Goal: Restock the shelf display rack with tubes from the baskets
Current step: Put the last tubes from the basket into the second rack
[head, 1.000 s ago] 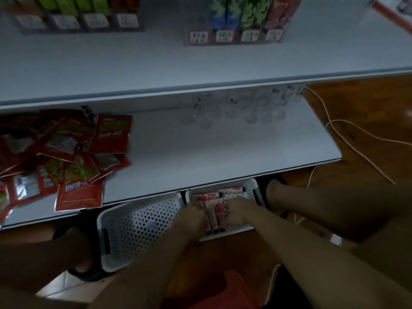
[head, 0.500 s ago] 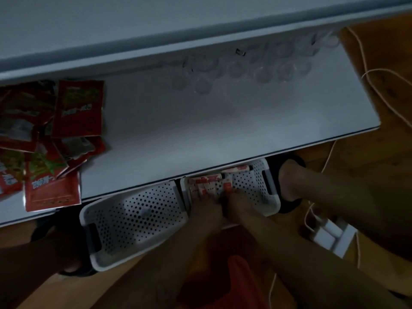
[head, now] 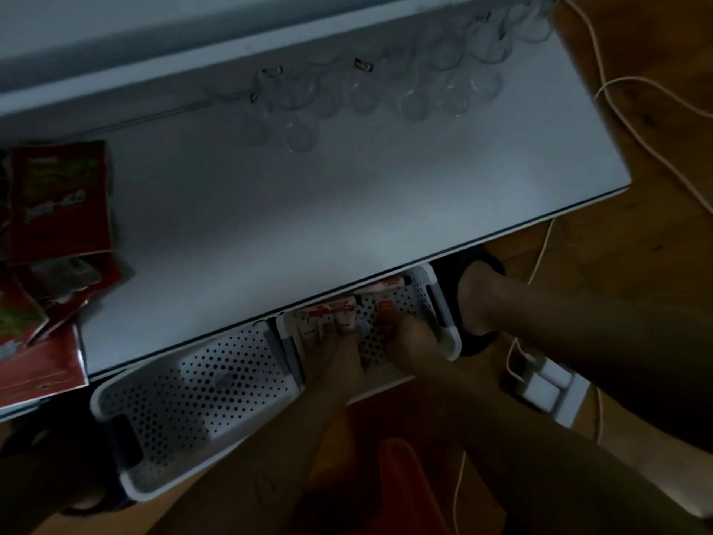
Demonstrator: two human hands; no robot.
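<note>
The left hand [head: 341,343] and right hand [head: 411,337] are set inside the right-hand white perforated plastic basket [head: 418,293], among red-and-white tubes [head: 328,311] — whether either grips one cannot be told.

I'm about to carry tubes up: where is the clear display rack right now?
In the head view, the clear display rack stands at the back of the white shelf, right of centre, well right of the red packets.

head view — steeply down, close over shelf [head: 347,210].
</note>
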